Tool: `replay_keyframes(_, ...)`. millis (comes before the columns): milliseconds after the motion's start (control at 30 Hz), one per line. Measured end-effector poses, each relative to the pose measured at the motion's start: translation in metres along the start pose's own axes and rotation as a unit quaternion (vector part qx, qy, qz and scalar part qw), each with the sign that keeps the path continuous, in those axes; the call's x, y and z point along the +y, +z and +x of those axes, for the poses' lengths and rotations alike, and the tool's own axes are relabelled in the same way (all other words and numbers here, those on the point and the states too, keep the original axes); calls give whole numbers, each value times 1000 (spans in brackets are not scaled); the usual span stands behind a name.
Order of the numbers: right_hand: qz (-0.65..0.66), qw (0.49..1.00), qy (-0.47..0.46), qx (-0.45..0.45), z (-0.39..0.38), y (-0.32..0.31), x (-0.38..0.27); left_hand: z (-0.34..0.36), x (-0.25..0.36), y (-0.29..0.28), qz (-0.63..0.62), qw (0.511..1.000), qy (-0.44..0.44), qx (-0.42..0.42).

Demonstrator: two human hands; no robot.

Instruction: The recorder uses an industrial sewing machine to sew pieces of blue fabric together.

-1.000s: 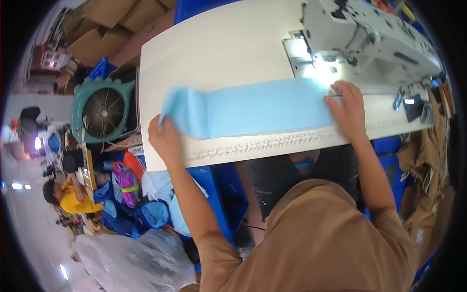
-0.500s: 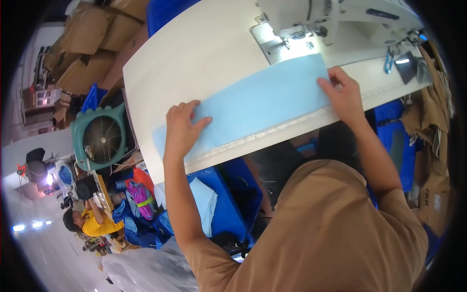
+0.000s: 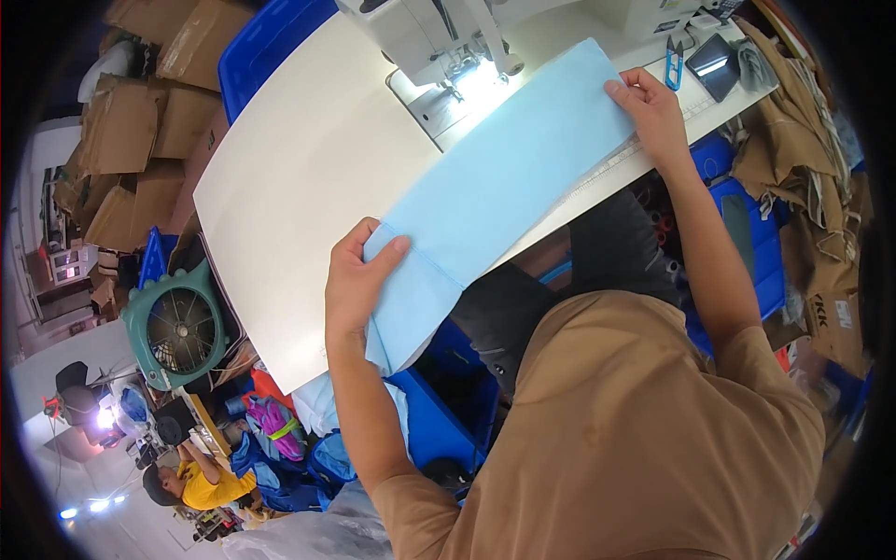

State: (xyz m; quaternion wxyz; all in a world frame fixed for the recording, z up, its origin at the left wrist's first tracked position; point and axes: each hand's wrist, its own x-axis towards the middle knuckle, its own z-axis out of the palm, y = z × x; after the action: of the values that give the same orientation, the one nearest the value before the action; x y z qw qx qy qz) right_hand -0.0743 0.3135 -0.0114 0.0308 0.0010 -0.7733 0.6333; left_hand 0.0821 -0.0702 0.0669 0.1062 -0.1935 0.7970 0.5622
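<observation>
Two hands grip light blue fabric strip (image 3: 504,187): left hand (image 3: 359,280), right hand (image 3: 653,107); brown cartons (image 3: 140,121) stacked far left.

There is 1 view only, from a fisheye camera on the person's head. It looks steeply down over the shoulder and chest onto the table (image 3: 280,187), close enough that both forearms rise from the lower edge to the cloth (image 3: 504,177). Straight edges bend toward the dark round rim. The floor and a fan (image 3: 177,327) show at the left.
</observation>
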Motion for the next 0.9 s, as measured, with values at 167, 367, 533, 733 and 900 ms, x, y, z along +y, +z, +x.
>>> replay_keyframes(167,34,999,25,-23,5,1,-6,-8,-2,-11,-112,991,19,-66)
replay_keyframes(367,66,997,49,-11,8,-3,-1,-4,-5,-16,-57,994,31,-92)
replay_keyframes(533,46,997,64,5,8,-1,-4,0,-11,-18,-58,993,37,-94)
replay_keyframes(733,52,997,52,0,7,-1,-6,2,-7,-17,-39,996,29,-80)
replay_keyframes(900,39,998,48,7,6,-1,-6,4,-5,-20,-24,995,41,-87)
